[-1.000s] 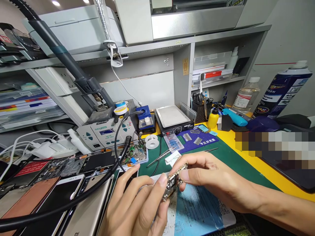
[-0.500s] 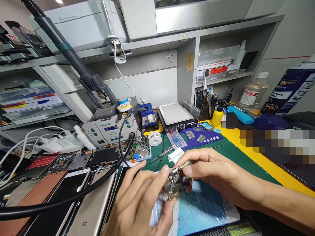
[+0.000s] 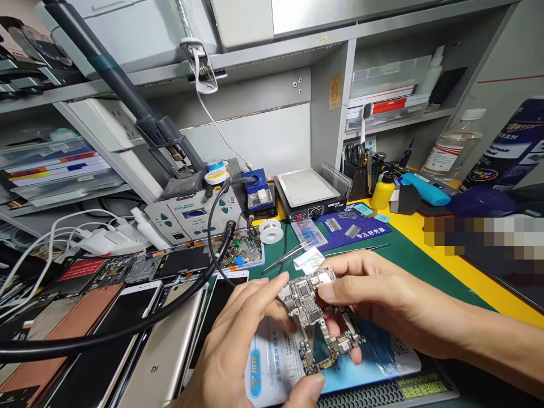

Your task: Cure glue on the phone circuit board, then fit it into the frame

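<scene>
Together, the left hand (image 3: 250, 351) and right hand (image 3: 378, 300) grip a bare phone logic board (image 3: 317, 317) in the air, just above a blue-and-white printed sheet (image 3: 272, 362). The left fingers (image 3: 272, 292) pinch the board's left edge, and the left thumb (image 3: 312, 388) presses near its lower end. The right thumb (image 3: 329, 292) bears on the upper edge, while a right fingertip (image 3: 356, 355) curls under the lower part. Those fingers hide parts of the board, and its small components are too fine to make out. The bottom frame edge cuts off the left hand, and the right forearm (image 3: 480, 334) runs out past the right edge.

Behind the hands, a green repair mat (image 3: 382, 263) offers some open room before a pair of tweezers (image 3: 289, 255) and a small white square of paper (image 3: 309, 260). Farther right, the mat gives way to a yellow desk (image 3: 467, 277), where a pixelated patch (image 3: 480, 238) hides whatever lies there. To the left, a black hose (image 3: 106, 340) crosses above a silver Mi phone (image 3: 157, 362), which is cut off below. Beyond the hose sits a tray of circuit boards (image 3: 240, 252), just beside a solder wire spool (image 3: 271, 231).
</scene>
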{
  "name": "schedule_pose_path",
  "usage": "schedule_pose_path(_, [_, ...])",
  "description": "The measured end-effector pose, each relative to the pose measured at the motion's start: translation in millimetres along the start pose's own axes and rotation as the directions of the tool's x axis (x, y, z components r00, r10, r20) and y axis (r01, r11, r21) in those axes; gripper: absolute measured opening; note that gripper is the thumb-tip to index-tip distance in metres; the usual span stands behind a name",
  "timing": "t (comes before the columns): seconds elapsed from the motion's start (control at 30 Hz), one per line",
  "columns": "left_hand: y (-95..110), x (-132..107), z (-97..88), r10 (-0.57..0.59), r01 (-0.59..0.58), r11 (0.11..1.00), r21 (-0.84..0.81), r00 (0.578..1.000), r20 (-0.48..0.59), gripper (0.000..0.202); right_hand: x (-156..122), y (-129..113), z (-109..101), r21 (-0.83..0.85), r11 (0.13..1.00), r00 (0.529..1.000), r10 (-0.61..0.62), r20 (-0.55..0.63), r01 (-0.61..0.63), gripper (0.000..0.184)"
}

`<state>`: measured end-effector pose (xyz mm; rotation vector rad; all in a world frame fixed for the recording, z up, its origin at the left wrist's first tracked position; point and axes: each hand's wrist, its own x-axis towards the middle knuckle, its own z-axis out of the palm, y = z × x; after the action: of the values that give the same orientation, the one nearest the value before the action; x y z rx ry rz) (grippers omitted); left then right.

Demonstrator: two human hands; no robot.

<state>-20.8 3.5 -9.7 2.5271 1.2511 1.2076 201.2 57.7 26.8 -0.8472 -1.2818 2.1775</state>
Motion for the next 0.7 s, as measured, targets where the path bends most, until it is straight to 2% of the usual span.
schedule_pose_path(0.23, [1.2, 0.5, -1.8, 0.014, -0.009, 0.998, 0.068, 0.998, -0.066, 0.074, -0.5, 0.6, 1.5, -0.01, 0.999, 0.997, -0.035, 0.071, 0.036, 0.024])
schedule_pose_path(0.37, [0.3, -1.6, 1.5, 0.036, -0.03, 0.997, 0.077, 0.996, -0.079, 0.075, -1.4, -1.0, 2.7, -0.07, 0.997, 0.998, -0.028, 0.062, 0.033, 0.027])
schedule_pose_path(0.5, [2.2, -0.3, 6.0, 0.045, -0.042, 0.998, 0.038, 0.997, -0.066, 0.075, -1.0, 0.1, 2.8, -0.114, 0.993, 0.998, -0.031, 0.063, 0.038, 0.026])
schedule_pose_path(0.7, [6.0, 3.0, 7.4, 0.013, -0.015, 0.999, -0.032, 0.999, -0.043, 0.073, 0.4, 1.3, 2.3, -0.091, 0.995, 0.993, -0.032, 0.111, 0.042, 0.025])
